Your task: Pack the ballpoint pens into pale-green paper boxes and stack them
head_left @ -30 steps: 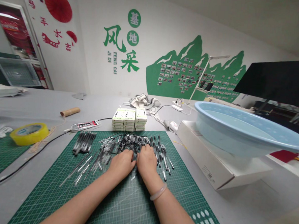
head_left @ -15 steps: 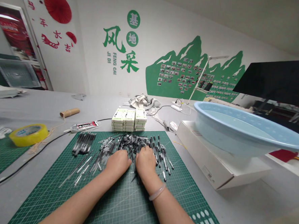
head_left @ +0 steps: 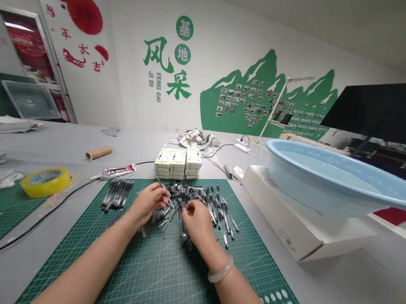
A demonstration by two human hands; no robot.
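Observation:
A loose pile of pen parts (head_left: 183, 194), clear tubes and black caps, lies at the back of the green cutting mat (head_left: 161, 278). My left hand (head_left: 149, 204) is at the pile's left side, its thumb and fingers closed on a thin clear pen refill (head_left: 165, 190) that slants across the fingertips. My right hand (head_left: 198, 221), with a pale bangle on the wrist, is just in front of the pile. Its thumb and forefinger are pinched together; whatever is between them is hidden. Dark pen parts lie partly under this hand. Black-capped pens (head_left: 218, 208) spread out to its right.
A row of pens (head_left: 117, 195) lies at the mat's back left. Small stacked boxes (head_left: 177, 163) stand behind the pile. Yellow tape (head_left: 45, 182) and a glue tube (head_left: 118, 171) are on the left. A blue basin (head_left: 308, 177) rests on a white box (head_left: 288, 221) at right.
My left hand has lifted and moved left out of the pile, now with a refill in its fingers. My right hand has turned, showing its pinched fingertips. The view has shifted slightly.

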